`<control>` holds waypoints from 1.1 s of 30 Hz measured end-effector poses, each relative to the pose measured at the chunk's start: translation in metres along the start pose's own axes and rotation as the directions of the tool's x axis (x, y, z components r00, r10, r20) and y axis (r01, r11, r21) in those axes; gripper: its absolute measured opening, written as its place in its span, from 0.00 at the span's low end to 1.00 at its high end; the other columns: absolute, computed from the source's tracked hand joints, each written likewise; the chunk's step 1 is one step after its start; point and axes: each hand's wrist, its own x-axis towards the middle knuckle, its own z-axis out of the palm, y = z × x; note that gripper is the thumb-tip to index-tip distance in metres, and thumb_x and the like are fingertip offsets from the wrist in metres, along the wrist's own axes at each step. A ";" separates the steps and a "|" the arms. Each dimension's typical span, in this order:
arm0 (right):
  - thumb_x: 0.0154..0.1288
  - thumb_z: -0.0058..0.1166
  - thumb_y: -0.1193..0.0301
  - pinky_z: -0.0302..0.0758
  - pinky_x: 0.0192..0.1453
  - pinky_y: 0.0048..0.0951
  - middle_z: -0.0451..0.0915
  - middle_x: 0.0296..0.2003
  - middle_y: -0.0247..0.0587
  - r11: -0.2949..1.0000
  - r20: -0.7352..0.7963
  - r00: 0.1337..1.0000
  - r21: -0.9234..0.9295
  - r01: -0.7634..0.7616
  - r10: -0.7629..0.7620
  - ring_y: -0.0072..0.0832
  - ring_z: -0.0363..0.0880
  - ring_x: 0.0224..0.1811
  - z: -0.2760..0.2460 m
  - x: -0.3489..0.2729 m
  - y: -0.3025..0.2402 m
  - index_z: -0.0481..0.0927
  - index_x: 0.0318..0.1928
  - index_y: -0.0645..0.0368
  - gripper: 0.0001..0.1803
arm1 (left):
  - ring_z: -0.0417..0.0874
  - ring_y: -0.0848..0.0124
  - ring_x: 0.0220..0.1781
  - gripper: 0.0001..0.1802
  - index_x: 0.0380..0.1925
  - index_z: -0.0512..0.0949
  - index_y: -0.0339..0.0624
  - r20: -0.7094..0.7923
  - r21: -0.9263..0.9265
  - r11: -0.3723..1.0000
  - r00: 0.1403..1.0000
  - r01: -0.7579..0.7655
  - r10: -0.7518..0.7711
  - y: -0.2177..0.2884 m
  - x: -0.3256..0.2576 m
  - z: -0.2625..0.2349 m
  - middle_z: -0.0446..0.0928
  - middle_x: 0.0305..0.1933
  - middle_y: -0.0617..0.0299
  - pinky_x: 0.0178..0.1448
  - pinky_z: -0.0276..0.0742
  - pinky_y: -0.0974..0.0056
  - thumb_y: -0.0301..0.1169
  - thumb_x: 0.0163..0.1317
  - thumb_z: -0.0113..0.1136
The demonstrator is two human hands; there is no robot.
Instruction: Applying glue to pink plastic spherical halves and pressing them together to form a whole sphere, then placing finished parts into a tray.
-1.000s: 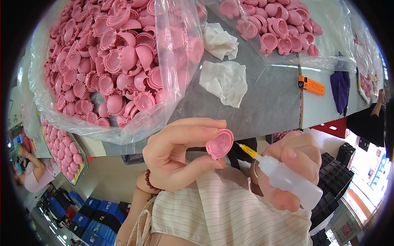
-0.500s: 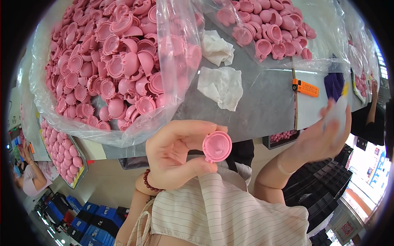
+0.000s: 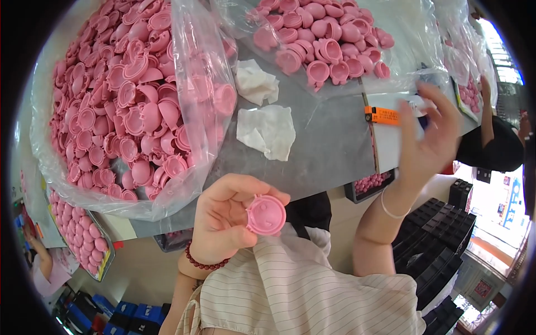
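A pink cap (image 3: 266, 215) is pinched in the left hand (image 3: 226, 226); the right hand (image 3: 427, 142) is spread over the tabletop (image 3: 329, 145), by an orange cutter (image 3: 383, 115).

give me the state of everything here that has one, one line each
left hand: shut on pink cap, raised in front of the chest
pink cap: pinched at its rim, round face to the camera
right hand: over the table edge, blurred, around a small bottle
big bag of pink caps: open, full
white tissues: crumpled, flat on grey table
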 end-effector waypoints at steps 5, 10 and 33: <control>0.44 0.56 0.75 0.67 0.41 0.27 0.74 0.38 0.40 0.971 0.483 0.847 0.025 0.238 -0.220 0.32 0.71 0.39 0.048 0.034 -0.003 0.73 0.41 0.59 0.19 | 0.75 0.67 0.34 0.29 0.42 0.64 0.34 -0.100 0.035 0.999 0.995 0.016 -0.012 -0.001 -0.001 0.006 0.70 0.42 0.46 0.31 0.75 0.69 0.32 0.41 0.67; 0.45 0.56 0.77 0.68 0.41 0.26 0.74 0.37 0.39 0.963 0.508 0.827 0.014 0.269 -0.239 0.33 0.72 0.38 0.061 0.043 -0.008 0.73 0.40 0.61 0.17 | 0.75 0.66 0.45 0.29 0.44 0.64 0.32 -0.007 0.001 0.999 0.999 -0.035 0.035 -0.001 -0.005 -0.003 0.69 0.46 0.43 0.39 0.76 0.66 0.27 0.42 0.66; 0.34 0.60 0.78 0.68 0.31 0.24 0.75 0.33 0.41 0.887 0.625 0.779 0.335 -0.317 0.042 0.29 0.72 0.30 0.009 -0.035 -0.057 0.75 0.32 0.64 0.17 | 0.76 0.66 0.43 0.22 0.40 0.67 0.29 0.013 0.546 0.821 0.982 -0.167 0.190 0.006 0.005 0.012 0.68 0.45 0.46 0.46 0.74 0.67 0.14 0.41 0.61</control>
